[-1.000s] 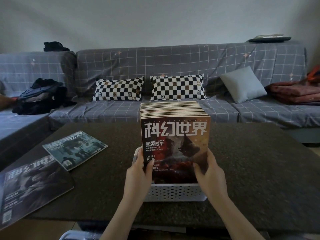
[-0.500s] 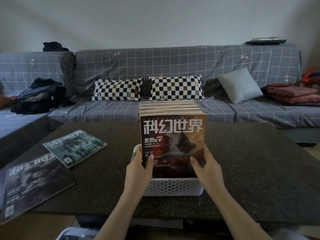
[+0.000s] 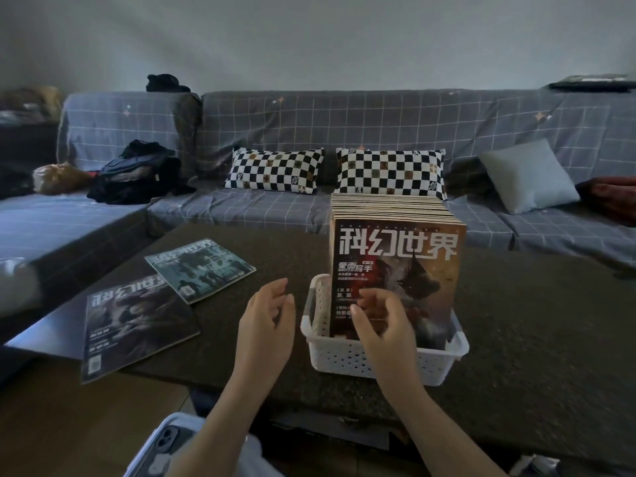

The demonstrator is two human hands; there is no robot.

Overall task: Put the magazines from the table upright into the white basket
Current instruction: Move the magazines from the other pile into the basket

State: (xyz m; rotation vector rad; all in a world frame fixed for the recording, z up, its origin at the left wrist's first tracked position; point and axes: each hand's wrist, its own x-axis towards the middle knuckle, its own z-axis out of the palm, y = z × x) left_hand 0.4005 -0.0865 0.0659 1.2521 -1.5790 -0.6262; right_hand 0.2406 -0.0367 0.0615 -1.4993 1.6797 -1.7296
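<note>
Perforated, seemingly plastic white basket (image 3: 371,359); glossy magazines (image 3: 395,263)

Lower cover of front magazine (image 3: 395,266) hidden behind right hand (image 3: 378,321) and white basket (image 3: 371,359) wall. Phone (image 3: 165,442) cut off by bottom edge. Small cover print unreadable.

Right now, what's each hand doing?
Left hand: open, holding nothing, above the table.
Right hand: open, loosely curled, holding nothing, before the front magazine.

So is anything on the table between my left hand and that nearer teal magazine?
Nothing visible. Only bare dark tabletop lies between the left hand and the teal magazine. The dark-covered magazine sits nearer you, off that path.
</note>
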